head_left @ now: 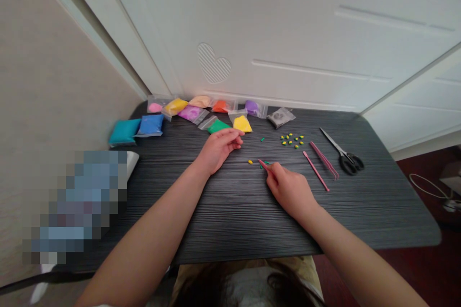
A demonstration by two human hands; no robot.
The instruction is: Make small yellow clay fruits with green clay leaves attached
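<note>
Black, streaked tabletop (pixel 223 220) lies beneath right fingers (pixel 274 171) pinching a slender pink tool (pixel 262 163) and left fingers (pixel 236 143) curled, their hold unclear.

Matt, streaked tabletop (pixel 216 220) beneath glossy clear plastic.
A fine wood-like grain is shown across the tabletop; modelling clay (pixel 242 124) is encased in wrinkled, shiny zip bags (pixel 261 112). Smooth plastic is suggested by the held pink tool (pixel 263 164) and tweezers (pixel 323 159), while metal blades (pixel 331 138) are joined to black plastic handles (pixel 347 163).
</note>
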